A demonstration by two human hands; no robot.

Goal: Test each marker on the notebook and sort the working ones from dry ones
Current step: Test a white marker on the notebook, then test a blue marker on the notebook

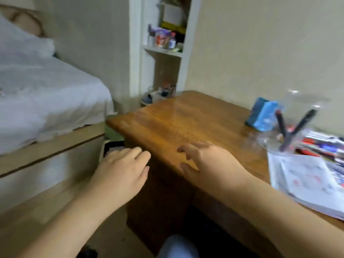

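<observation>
Nothing's held yet, left hand (122, 170) and right hand (208, 161) both loosely open, so the clear jar (296, 125) of markers (290, 131) could easily get tipped when reached for.

The whole room smears with motion blur. The notebook (314, 181) runs off the right edge, its print unreadable. The heap of markers (323, 146) beyond it is cut off there too, colours bleeding together so none can be counted. A clear container (297, 125) holding two dark markers barely shows its outline. The clutter on the shelf (163, 51) is too blurred to name. Both forearms leave the bottom edge.
</observation>
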